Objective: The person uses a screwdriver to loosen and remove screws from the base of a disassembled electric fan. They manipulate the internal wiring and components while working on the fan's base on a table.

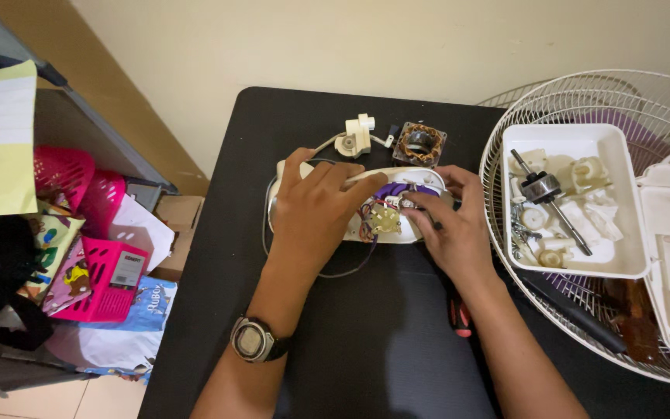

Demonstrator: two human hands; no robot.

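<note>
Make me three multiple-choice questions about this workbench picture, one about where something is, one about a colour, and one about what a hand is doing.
1. Where does the motor shaft lie?
A. in the white tray
B. on the floor
C. in the pink basket

2. What colour is the table?
A. white
B. black
C. green

3. What is the left hand doing?
A. hanging free in the air
B. holding a screwdriver
C. resting on the white housing

Answers: 1 A, the shaft sits among white plastic parts in the tray on the fan grille. 2 B, its top is plain black. 3 C, its palm lies over the housing while the right hand fingers the wired part.
</note>
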